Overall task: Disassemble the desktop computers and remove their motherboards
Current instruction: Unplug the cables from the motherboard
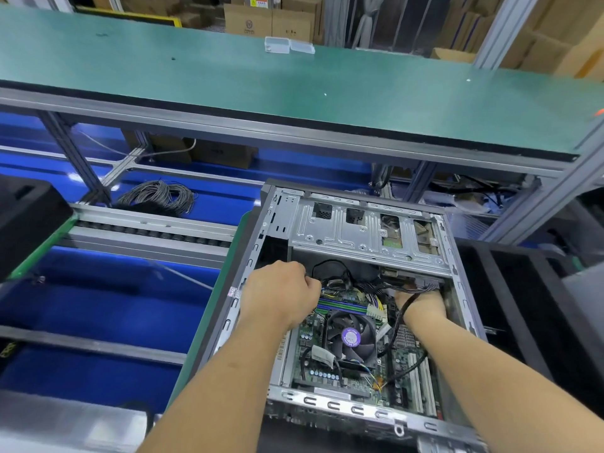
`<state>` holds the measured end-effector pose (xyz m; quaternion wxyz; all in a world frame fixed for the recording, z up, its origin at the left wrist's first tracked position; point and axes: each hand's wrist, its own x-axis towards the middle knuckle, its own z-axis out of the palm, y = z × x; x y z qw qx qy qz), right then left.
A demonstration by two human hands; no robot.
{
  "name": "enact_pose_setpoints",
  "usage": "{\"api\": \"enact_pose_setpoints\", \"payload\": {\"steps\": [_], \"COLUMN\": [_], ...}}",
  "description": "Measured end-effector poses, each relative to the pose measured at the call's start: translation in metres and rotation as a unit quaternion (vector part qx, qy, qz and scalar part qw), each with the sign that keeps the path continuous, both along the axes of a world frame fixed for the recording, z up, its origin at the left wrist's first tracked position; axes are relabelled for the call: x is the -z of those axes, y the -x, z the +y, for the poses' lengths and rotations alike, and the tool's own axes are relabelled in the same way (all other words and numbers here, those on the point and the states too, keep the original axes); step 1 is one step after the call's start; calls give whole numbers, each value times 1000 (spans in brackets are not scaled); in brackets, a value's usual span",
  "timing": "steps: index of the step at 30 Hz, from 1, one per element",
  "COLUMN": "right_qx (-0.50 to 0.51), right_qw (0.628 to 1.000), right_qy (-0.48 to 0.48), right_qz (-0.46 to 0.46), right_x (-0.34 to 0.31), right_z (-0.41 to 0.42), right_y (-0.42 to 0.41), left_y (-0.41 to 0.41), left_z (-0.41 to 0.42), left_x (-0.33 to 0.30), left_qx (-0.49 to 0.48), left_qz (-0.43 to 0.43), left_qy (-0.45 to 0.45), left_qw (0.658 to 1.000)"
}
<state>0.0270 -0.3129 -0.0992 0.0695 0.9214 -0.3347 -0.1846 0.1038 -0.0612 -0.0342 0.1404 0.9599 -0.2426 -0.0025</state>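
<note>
Steel case (330,223) lies open; left hand (281,294) grips cables (340,284) at twelve o'clock of the motherboard (304,354) to unplug them; right hand (421,304) reaches in, grip hidden.

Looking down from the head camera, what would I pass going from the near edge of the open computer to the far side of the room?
Motherboard with its cooling fan → left hand and right hand among the cables → metal drive cage → green bench top → clear plastic boxes → cardboard cartons.
</note>
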Motion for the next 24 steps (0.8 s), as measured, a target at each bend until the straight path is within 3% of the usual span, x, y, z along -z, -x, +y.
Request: {"api": "enact_pose_setpoints", "payload": {"steps": [6,10,13,15,18,24], "right_qx": [-45,62,75,84,30,-17], "right_qw": [993,993,986,986,997,997], "right_qy": [34,-96,-148,-141,-55,-14], "right_qz": [102,7,-9,9,40,68], "right_x": [-3,0,5,9,2,3], "right_z": [-1,-5,0,-4,-6,-4], "right_y": [1,-5,-4,-5,-3,-3], "left_y": [2,2,2,3,3,3], "left_z": [-1,-1,0,-1,0,0], "left_x": [0,-2,-2,-3,-3,-1], "left_qx": [5,4,2,3,4,1], "left_qz": [-2,2,2,1,-1,-3], "left_qy": [-2,-3,-4,-2,-2,-1], "left_qw": [1000,1000,1000,1000,1000,1000]}}
